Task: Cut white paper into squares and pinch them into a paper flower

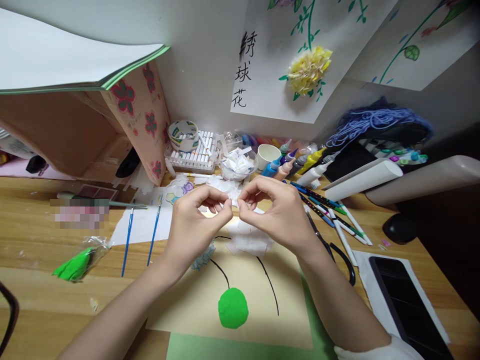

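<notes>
My left hand (198, 215) and my right hand (275, 210) are raised close together, fingertips nearly meeting. Each pinches thumb against forefinger; whatever is between them is too small to make out against the white paper behind. Below them lies a cream sheet (191, 307) with black curved lines and a flat green clay disc (233, 308). White torn paper pieces (249, 240) rest on its upper part, under my hands. Partly hidden by my left wrist is a pale blue crumpled paper cluster (202, 257).
Two blue paintbrushes (127, 242) and a bag of green clay (75, 264) lie left. A bowl of paper scraps (238, 164), a white cup (268, 156) and paint bottles (270, 168) stand behind. Black-handled scissors (343, 262), markers (337, 212) and a phone (407, 300) are right.
</notes>
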Demonstrator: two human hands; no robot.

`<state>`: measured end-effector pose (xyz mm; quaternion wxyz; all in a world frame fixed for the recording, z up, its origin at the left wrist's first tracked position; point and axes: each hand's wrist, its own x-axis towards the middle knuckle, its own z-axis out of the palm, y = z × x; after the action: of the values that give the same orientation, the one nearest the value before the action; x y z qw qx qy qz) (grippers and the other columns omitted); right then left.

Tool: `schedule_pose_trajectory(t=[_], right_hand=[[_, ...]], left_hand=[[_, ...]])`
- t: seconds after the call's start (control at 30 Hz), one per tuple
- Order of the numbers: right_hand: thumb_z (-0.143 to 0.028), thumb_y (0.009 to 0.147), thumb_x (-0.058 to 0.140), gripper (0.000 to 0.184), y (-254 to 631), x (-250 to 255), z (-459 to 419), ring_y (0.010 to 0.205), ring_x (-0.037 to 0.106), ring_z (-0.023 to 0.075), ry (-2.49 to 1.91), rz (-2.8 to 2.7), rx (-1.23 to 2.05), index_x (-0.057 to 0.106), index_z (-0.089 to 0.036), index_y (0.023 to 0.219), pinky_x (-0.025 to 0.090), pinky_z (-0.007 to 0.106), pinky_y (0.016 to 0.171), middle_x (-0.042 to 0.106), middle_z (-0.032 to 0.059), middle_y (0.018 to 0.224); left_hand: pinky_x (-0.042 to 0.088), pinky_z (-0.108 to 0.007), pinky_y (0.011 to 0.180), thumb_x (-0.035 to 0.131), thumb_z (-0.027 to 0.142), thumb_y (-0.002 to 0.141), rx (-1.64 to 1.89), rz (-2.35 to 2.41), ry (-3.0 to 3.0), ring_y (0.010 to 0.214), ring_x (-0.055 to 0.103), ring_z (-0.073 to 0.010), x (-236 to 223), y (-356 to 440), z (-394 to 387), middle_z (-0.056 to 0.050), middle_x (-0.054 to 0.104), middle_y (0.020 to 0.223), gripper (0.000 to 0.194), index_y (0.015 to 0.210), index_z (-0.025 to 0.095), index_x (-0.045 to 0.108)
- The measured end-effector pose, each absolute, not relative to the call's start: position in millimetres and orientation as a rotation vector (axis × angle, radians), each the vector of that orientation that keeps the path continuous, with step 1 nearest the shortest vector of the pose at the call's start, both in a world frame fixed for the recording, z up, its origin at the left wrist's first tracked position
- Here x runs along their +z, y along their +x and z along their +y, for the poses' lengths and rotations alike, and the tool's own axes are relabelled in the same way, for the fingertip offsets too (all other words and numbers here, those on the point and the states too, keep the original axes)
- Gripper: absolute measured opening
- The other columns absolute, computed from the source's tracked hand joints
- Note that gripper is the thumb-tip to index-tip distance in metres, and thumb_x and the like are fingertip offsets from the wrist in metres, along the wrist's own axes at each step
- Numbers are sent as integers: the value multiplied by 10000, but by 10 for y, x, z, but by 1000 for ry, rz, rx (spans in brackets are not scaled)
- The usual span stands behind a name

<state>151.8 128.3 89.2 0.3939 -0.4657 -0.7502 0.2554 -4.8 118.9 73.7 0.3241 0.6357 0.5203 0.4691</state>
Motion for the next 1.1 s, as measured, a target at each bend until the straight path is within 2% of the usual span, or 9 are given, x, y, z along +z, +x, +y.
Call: schedule_pose_trajectory(t=[0.17,0.37,1.1], right_hand=[[-89,715,591,76,1519,884,1283,684,577,124,-1182,-1858,693,592,-164,728,469,238,624,604,-6,708],[-175,761,620,38,1495,886,1283,721,599,132,-1171,-1846,746,636,-168,795,490,239,632,648,9,767],[-166,759,609,46,1428,808,1287,693,621,129,-1223,-1708,882,652,-165,778,497,233,626,669,10,747]], left_hand=[[439,-210,582,610,121,722,1246,1371,1709,593,528,-88,742,-72,1187,23,596,640,56,680,158,608],[414,-223,583,610,102,738,1319,1383,1957,598,508,-91,724,-77,1166,20,581,639,76,685,156,598],[395,-244,578,541,143,818,1331,1470,2622,613,525,-130,608,-88,1180,-6,562,644,82,742,172,546]])
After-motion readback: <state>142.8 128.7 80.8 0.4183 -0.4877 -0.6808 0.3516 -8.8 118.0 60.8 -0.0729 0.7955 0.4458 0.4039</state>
